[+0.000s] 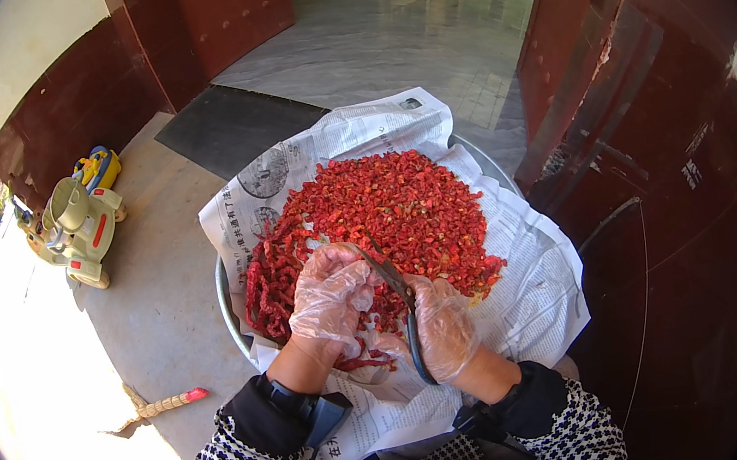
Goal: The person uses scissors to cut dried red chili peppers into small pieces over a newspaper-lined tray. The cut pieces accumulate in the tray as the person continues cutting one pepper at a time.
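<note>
My right hand (447, 324), in a thin clear plastic glove, grips a pair of dark-handled scissors (416, 346). Their blades point up and to the left, slightly parted. Close beside them is my left hand (332, 297), gloved the same way, its fingers curled in; whatever lies between the fingertips is hidden. Left of that hand sits a pile of whole dried red chilies (268, 292). Beyond both hands spreads a large heap of cut chili pieces (400, 205). Several chili strips (365, 362) lie below my hands on the newspaper (527, 265).
The newspaper lines a wide round metal basin (226, 311), overhanging its rim. A ride-on toy (85, 222) stands at the left, and a straw-coloured handle with a red tip (175, 401) lies on the concrete. Dark red door panels (686, 258) rise close on the right.
</note>
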{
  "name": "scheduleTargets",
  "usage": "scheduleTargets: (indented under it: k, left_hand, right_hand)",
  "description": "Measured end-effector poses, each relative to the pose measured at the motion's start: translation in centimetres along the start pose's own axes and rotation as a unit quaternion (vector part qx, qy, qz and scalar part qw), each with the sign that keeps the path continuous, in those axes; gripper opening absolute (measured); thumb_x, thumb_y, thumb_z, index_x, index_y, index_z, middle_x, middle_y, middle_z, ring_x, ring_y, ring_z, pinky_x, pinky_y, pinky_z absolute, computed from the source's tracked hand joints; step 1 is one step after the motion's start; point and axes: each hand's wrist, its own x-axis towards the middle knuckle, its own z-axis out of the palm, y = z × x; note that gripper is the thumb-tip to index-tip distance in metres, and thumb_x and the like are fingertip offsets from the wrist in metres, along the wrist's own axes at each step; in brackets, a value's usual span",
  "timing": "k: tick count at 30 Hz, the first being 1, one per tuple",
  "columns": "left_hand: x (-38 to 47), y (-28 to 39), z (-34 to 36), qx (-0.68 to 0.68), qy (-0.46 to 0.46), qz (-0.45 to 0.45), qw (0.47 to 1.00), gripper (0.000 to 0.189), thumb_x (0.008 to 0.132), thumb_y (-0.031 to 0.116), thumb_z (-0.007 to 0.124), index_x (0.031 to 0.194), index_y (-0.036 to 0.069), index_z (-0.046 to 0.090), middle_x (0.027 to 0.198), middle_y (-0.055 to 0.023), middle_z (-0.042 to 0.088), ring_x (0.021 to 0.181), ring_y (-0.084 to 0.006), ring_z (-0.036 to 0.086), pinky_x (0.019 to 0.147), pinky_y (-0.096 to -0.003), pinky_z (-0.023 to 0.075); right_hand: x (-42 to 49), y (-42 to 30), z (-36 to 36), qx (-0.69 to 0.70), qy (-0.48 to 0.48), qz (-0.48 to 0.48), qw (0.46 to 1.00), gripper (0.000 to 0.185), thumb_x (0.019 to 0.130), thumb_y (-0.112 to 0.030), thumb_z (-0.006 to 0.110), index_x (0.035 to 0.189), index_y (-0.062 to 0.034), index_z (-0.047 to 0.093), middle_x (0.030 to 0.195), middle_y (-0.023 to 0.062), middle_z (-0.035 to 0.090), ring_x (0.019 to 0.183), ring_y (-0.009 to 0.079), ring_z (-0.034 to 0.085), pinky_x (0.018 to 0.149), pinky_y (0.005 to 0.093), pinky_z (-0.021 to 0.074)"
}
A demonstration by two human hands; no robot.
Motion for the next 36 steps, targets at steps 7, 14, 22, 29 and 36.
scheduleTargets:
  k: [7,14,22,29,36]
  left_hand:
    - [-0.1,-0.1,0.0,0.029,0.028,0.017,0.999,0.019,0.079,-0.002,0.065,0.089,0.009,0.053,0.086,-0.0017,0.059,0.072,-0.0154,0.059,0.058,-0.0244,0.0464]
    - [-0.7,0.6,0.3,0.132,0.024,0.009,0.991,0.017,0.079,0.004,0.067,0.091,0.007,0.056,0.084,-0.0013,0.06,0.07,-0.0121,0.058,0.056,-0.0236,0.044]
    - [-0.8,0.1,0.4,0.253,-0.016,0.109,0.961,0.019,0.081,0.007,0.066,0.098,0.002,0.058,0.089,-0.0004,0.057,0.079,-0.0066,0.053,0.069,-0.0222,0.0446]
    - [-1.3,-0.5,0.7,0.312,-0.064,0.186,0.93,0.025,0.083,0.005,0.065,0.104,0.002,0.054,0.092,0.0003,0.056,0.084,-0.0068,0.052,0.076,-0.0234,0.0442]
    - [-1.3,-0.4,0.7,0.158,-0.047,0.106,0.981,0.024,0.083,0.005,0.065,0.103,0.002,0.053,0.093,0.0,0.056,0.084,-0.0075,0.053,0.078,-0.0251,0.0452]
  right_hand:
    - [0.3,-0.5,-0.6,-0.042,-0.007,0.011,0.999,0.081,0.065,-0.046,0.078,0.118,0.0041,0.042,0.09,0.0215,0.05,0.083,0.0372,0.052,0.072,0.045,0.0424]
    - [0.2,0.0,-0.2,0.002,-0.004,-0.019,1.0,0.081,0.066,-0.053,0.074,0.113,0.0062,0.045,0.086,0.0215,0.053,0.08,0.0371,0.054,0.069,0.0455,0.0444]
    - [-0.1,0.1,-0.5,0.055,-0.067,-0.012,0.996,0.08,0.065,-0.044,0.079,0.117,0.0035,0.042,0.096,0.0221,0.053,0.089,0.0371,0.053,0.078,0.0442,0.0436]
    - [0.1,0.3,-0.1,0.023,-0.017,-0.03,0.999,0.079,0.064,-0.046,0.078,0.115,0.0042,0.043,0.088,0.0211,0.054,0.082,0.0363,0.054,0.071,0.0455,0.044]
    - [0.1,0.2,-0.5,0.039,-0.035,-0.03,0.998,0.08,0.064,-0.046,0.077,0.115,0.0044,0.043,0.088,0.0214,0.054,0.081,0.0369,0.055,0.072,0.0461,0.0441]
